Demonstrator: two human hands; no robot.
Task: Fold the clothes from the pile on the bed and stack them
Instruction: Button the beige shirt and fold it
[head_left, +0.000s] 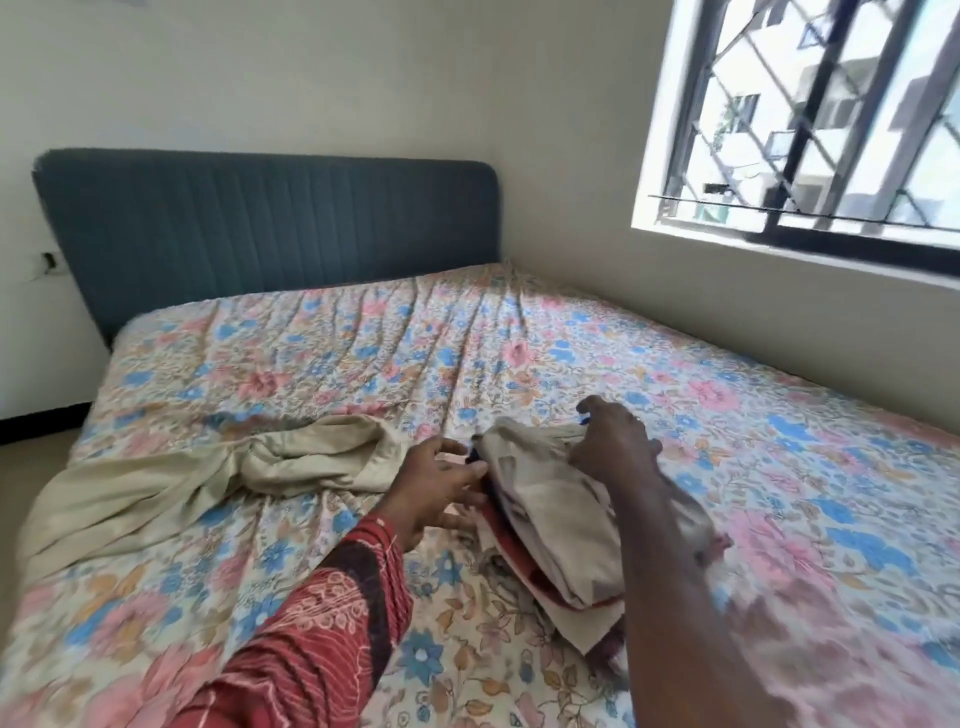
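Folded clothes (550, 514) sit stacked on the floral bed (675, 374), directly under the right hand (610, 447), whose curled fingers press the beige top piece. Left hand (441, 483) reaches in, fingers spread loose at the stack's edge; beyond them lies an unfolded beige garment (208, 478).

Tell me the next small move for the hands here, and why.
Probably let go of the folded stack and reach the left hand to the crumpled beige garment. It lies unfolded on the bed, while both hands, the right hand on top, rest at a stack that looks already folded.
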